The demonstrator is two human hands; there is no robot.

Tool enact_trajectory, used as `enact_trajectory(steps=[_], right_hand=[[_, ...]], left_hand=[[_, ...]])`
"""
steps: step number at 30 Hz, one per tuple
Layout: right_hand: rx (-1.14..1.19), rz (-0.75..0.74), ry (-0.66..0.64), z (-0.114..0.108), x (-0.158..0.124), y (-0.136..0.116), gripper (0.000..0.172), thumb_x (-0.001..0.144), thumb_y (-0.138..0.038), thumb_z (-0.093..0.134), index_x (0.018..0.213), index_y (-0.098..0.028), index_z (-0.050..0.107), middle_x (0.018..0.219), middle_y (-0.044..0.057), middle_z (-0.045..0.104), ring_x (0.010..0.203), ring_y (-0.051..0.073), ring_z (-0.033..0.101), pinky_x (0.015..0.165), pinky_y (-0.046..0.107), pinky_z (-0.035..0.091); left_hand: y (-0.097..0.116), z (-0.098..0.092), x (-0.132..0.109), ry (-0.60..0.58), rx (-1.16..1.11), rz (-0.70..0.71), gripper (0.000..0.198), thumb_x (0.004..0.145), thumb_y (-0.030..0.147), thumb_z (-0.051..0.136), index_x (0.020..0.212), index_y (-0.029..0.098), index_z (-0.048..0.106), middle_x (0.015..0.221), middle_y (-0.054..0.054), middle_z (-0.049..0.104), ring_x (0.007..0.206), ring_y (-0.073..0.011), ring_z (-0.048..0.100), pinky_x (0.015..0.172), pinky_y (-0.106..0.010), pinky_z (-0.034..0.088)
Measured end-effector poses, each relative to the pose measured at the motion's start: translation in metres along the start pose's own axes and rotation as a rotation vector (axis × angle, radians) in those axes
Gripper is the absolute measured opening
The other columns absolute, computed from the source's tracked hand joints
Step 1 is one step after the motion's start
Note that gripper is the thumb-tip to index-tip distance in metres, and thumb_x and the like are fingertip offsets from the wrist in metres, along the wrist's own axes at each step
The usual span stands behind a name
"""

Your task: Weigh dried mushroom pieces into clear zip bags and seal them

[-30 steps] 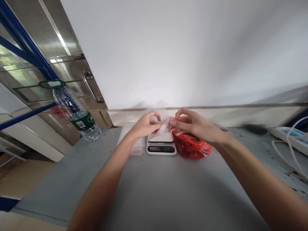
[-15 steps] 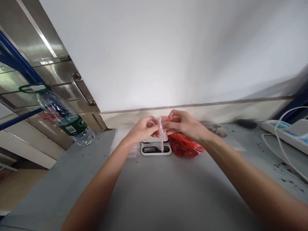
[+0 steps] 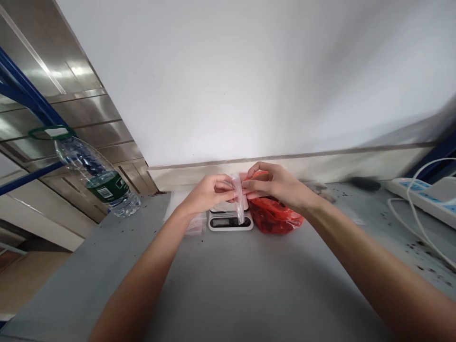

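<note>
A small clear plastic bag (image 3: 239,202) hangs between my two hands above a white digital scale (image 3: 230,222). My left hand (image 3: 207,193) pinches the bag's top edge from the left, fingers closed. From the right, my right hand (image 3: 276,184) pinches the same top edge with its fingertips. A red plastic bag (image 3: 276,217) lies crumpled on the grey table (image 3: 221,280) just right of the scale, partly hidden behind my right hand.
A clear water bottle (image 3: 98,179) with a green label lies at the table's left edge. More clear bags (image 3: 194,224) lie left of the scale. A white power strip (image 3: 423,194) with cables sits far right. Dark specks dot the table. A white wall rises behind.
The clear bag, edge-on half a second ago, has turned slightly and both hands shifted their pinch at its top. The view also swung a little since one second ago.
</note>
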State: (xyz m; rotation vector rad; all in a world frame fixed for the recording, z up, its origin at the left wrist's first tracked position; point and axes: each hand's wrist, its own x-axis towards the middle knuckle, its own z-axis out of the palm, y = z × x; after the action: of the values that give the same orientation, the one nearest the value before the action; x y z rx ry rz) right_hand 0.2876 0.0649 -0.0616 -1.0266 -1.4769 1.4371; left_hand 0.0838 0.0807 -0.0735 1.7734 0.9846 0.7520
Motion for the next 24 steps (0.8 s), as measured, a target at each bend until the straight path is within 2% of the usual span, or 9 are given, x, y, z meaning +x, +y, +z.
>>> enact_trajectory(steps=[3, 7, 10, 13, 18, 20, 22, 24], right_hand=[[-0.059, -0.071, -0.028, 0.0, -0.001, 0.003, 0.039, 0.064, -0.031, 0.089, 0.083, -0.024, 0.056, 0.074, -0.002, 0.074, 0.076, 0.019, 0.073, 0.078, 0.034, 0.059], [-0.129, -0.115, 0.033, 0.001, -0.001, 0.004, 0.035, 0.07, -0.027, 0.081, 0.079, -0.025, 0.047, 0.071, -0.002, 0.074, 0.072, 0.018, 0.071, 0.071, 0.032, 0.056], [-0.165, -0.15, 0.039, 0.004, -0.003, 0.0, 0.036, 0.071, -0.031, 0.079, 0.079, -0.025, 0.044, 0.071, -0.002, 0.073, 0.071, 0.018, 0.07, 0.067, 0.031, 0.054], [-0.212, -0.179, 0.019, 0.008, -0.006, -0.003, 0.033, 0.073, -0.035, 0.075, 0.08, -0.025, 0.045, 0.066, -0.003, 0.069, 0.064, 0.016, 0.065, 0.061, 0.028, 0.049], [-0.27, -0.213, 0.039, 0.006, -0.006, 0.001, 0.021, 0.074, -0.022, 0.064, 0.078, -0.025, 0.043, 0.062, -0.005, 0.063, 0.06, 0.014, 0.06, 0.057, 0.026, 0.043], [-0.345, -0.248, 0.063, 0.002, -0.003, 0.005, 0.015, 0.075, -0.018, 0.057, 0.078, -0.024, 0.044, 0.066, -0.003, 0.065, 0.062, 0.016, 0.062, 0.057, 0.027, 0.044], [-0.536, -0.356, 0.111, -0.001, 0.0, 0.01, 0.01, 0.077, -0.014, 0.05, 0.079, -0.023, 0.05, 0.077, 0.002, 0.069, 0.064, 0.017, 0.063, 0.059, 0.029, 0.045], [-0.781, -0.505, 0.145, -0.003, 0.002, 0.013, 0.02, 0.08, -0.009, 0.045, 0.08, -0.021, 0.061, 0.1, 0.008, 0.071, 0.071, 0.018, 0.065, 0.063, 0.032, 0.047]], left_hand=[[0.003, 0.0, -0.001, 0.047, 0.025, -0.017, 0.024, 0.073, 0.029, 0.08, 0.092, 0.018, 0.068, 0.082, -0.004, 0.077, 0.084, -0.0222, 0.075, 0.082, -0.035, 0.055], [0.01, 0.002, -0.004, 0.055, 0.081, -0.031, 0.026, 0.07, 0.022, 0.076, 0.096, 0.02, 0.07, 0.075, 0.001, 0.073, 0.078, -0.0192, 0.072, 0.072, -0.028, 0.053], [0.015, 0.005, -0.006, 0.101, 0.104, -0.039, 0.034, 0.069, 0.02, 0.075, 0.102, 0.021, 0.069, 0.07, 0.003, 0.068, 0.071, -0.0161, 0.069, 0.067, -0.026, 0.051], [0.017, 0.009, -0.008, 0.12, 0.088, -0.032, 0.034, 0.068, 0.024, 0.078, 0.1, 0.02, 0.067, 0.071, 0.003, 0.066, 0.072, -0.016, 0.068, 0.064, -0.024, 0.051], [0.02, 0.014, -0.009, 0.101, 0.079, -0.032, 0.031, 0.068, 0.023, 0.078, 0.097, 0.02, 0.066, 0.072, 0.003, 0.068, 0.07, -0.0154, 0.068, 0.064, -0.024, 0.051], [0.021, 0.016, -0.009, 0.157, 0.105, -0.037, 0.026, 0.068, 0.017, 0.072, 0.092, 0.021, 0.064, 0.071, 0.004, 0.066, 0.066, -0.0139, 0.068, 0.061, -0.023, 0.049], [0.022, 0.017, -0.009, 0.283, 0.111, -0.03, 0.019, 0.069, 0.013, 0.066, 0.085, 0.02, 0.061, 0.07, 0.006, 0.063, 0.059, -0.012, 0.067, 0.056, -0.022, 0.047], [0.023, 0.018, -0.008, 0.4, 0.091, -0.019, 0.015, 0.069, 0.011, 0.062, 0.08, 0.02, 0.057, 0.068, 0.007, 0.059, 0.054, -0.0108, 0.066, 0.054, -0.022, 0.047]])
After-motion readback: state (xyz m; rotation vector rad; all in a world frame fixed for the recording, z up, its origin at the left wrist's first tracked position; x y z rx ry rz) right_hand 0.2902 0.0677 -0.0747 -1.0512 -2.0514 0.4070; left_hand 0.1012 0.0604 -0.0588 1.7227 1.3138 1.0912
